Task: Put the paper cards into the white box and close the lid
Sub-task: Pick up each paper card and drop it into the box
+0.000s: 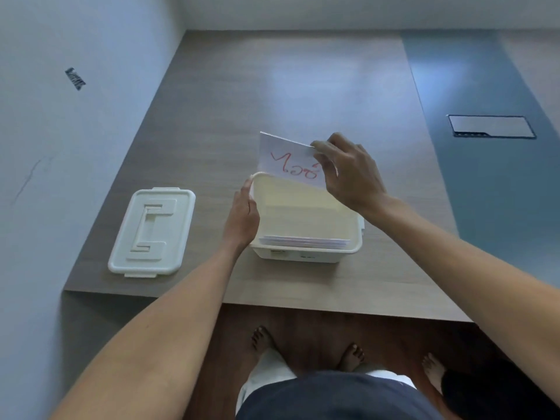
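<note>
Two hands: both at the open white box (306,253) on the wooden table (212,122).
Right hand (348,174): fingers pinched on the top corner of a paper card (288,160), red handwriting facing the camera.
Card: upright, slightly tilted, lower edge dipping inside the far end of the box.
Left hand (242,216): flat against the box's left wall, fingers reaching the far-left rim, steadying it.
Stack of cards (306,241): already inside, lying against the near wall.
Lid (151,231): off, flat on the table, well left of the box.
Bare feet (306,350): on dark flooring below the table edge.
</note>
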`<move>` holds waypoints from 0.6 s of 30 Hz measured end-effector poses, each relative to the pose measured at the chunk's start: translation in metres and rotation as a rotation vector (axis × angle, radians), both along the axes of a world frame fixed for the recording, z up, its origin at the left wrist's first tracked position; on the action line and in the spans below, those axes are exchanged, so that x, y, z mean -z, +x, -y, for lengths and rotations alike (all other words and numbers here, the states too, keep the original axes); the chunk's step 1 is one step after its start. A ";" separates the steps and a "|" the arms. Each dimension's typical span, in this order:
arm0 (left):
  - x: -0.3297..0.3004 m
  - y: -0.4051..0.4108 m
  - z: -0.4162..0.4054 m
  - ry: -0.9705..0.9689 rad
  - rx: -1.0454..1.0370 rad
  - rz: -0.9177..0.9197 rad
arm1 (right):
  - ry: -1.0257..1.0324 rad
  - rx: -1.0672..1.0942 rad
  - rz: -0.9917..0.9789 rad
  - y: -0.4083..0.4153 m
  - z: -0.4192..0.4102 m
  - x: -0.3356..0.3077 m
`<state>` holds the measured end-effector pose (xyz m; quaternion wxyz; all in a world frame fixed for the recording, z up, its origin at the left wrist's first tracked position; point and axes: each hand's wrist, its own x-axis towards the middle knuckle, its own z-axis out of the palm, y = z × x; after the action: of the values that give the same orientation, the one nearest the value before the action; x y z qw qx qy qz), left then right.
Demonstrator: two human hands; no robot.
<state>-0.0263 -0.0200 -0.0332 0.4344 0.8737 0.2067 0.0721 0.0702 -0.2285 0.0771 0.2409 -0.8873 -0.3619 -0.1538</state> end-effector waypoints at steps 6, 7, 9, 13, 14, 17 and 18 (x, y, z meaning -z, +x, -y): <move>0.005 -0.002 -0.006 -0.118 0.030 0.011 | -0.066 -0.071 -0.089 -0.038 0.011 0.021; 0.005 -0.003 -0.007 -0.131 0.028 0.009 | -0.077 -0.076 -0.124 -0.043 0.014 0.029; 0.005 -0.003 -0.007 -0.152 0.020 0.005 | -0.144 -0.086 -0.199 -0.052 0.020 0.044; 0.005 -0.002 -0.006 -0.174 0.006 0.001 | -0.290 -0.116 -0.316 -0.071 0.032 0.069; 0.006 -0.001 -0.005 -0.176 -0.001 0.001 | -0.306 -0.126 -0.335 -0.076 0.034 0.074; 0.007 0.000 -0.004 -0.164 -0.019 0.004 | -0.313 -0.123 -0.422 -0.084 0.036 0.085; 0.008 0.001 -0.004 -0.157 -0.020 0.004 | -0.320 -0.109 -0.458 -0.083 0.035 0.085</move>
<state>-0.0256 -0.0160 -0.0410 0.5015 0.8345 0.2198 0.0618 -0.0131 -0.2636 -0.0081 0.1813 -0.9049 -0.3650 0.1227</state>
